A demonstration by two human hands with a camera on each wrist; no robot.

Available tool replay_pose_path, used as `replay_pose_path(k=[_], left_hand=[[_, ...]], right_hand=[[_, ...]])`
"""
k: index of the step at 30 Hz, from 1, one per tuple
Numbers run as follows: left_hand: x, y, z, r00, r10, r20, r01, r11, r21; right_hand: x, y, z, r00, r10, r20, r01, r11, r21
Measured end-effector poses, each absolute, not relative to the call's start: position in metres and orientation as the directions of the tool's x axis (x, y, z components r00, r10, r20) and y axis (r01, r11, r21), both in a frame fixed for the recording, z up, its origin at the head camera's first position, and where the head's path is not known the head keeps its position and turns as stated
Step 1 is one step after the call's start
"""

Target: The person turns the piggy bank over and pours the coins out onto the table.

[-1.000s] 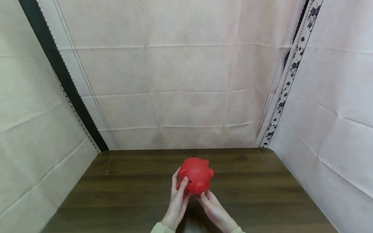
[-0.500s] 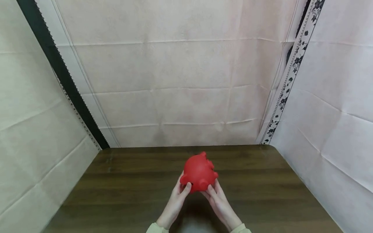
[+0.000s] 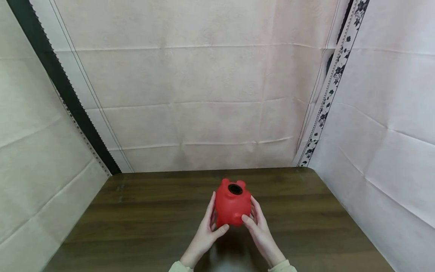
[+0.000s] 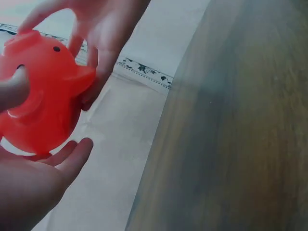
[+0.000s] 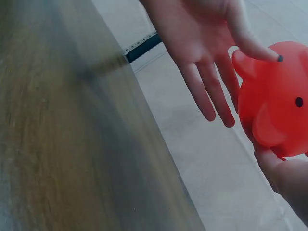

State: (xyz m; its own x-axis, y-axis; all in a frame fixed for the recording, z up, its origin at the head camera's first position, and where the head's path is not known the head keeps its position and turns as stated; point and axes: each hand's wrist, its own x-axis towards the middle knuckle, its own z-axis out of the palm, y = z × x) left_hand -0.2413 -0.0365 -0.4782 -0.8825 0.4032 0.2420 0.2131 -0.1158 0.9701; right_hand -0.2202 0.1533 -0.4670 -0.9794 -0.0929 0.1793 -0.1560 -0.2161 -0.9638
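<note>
A red piggy bank (image 3: 232, 206) with small black eyes is held up over the table in the head view. A round black plug (image 3: 235, 189) shows on its upper part, between two stubby red bumps. My left hand (image 3: 205, 233) holds its left side, thumb low at the front and fingers along the side. On the other side, my right hand (image 3: 259, 232) grips it with the thumb at its lower right. In the left wrist view, the left thumb (image 4: 13, 90) lies by one eye of the piggy bank (image 4: 45, 91). Parts of the right fingers are hidden behind it.
A dark wooden table (image 3: 153, 211) spreads beneath the hands. Pale creased cloth (image 3: 204, 87) hangs behind it and along both sides. A black strip (image 3: 64, 83) runs down the left corner and a flower-patterned band (image 3: 331, 90) down the right.
Both hands have turned the piggy bank, tipping its face out of the head view and bringing the black plug into sight. My right hand has moved higher along its right side.
</note>
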Motion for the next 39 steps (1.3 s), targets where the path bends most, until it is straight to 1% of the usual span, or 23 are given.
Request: replay_pose_path(k=[6,10,14,18,23,29,35,39], left_hand=[[-0.24,-0.041,-0.469,-0.884,0.43,0.181,0.185,-0.032,0.982],[-0.242,-0.043,-0.471,-0.904,0.397,0.158,0.178,0.015,0.984],[-0.241,-0.043,-0.476,-0.929,0.338,0.151,0.159,-0.003,0.987],[-0.239,-0.04,-0.478,-0.94,0.308,0.149,0.148,-0.025,0.989],[-0.239,-0.041,-0.476,-0.937,0.317,0.148,0.153,-0.007,0.988],[-0.242,-0.044,-0.471,-0.904,0.407,0.132,0.17,0.06,0.984],[-0.244,-0.04,-0.474,-0.882,0.448,0.143,0.155,-0.011,0.988],[-0.246,-0.036,-0.479,-0.872,0.461,0.163,0.156,-0.054,0.986]], right_hand=[[-0.216,0.144,-0.474,-0.97,-0.029,0.243,-0.236,-0.144,-0.961],[-0.216,0.141,-0.476,-0.968,-0.005,0.251,-0.249,-0.087,-0.965],[-0.215,0.14,-0.472,-0.974,-0.005,0.225,-0.224,-0.039,-0.974],[-0.212,0.146,-0.47,-0.975,0.005,0.22,-0.22,-0.016,-0.975],[-0.212,0.151,-0.471,-0.974,-0.06,0.217,-0.216,-0.02,-0.976],[-0.214,0.159,-0.474,-0.967,-0.121,0.223,-0.222,-0.015,-0.975],[-0.217,0.168,-0.479,-0.943,-0.182,0.28,-0.282,-0.015,-0.959],[-0.216,0.171,-0.481,-0.948,-0.186,0.259,-0.261,-0.013,-0.965]])
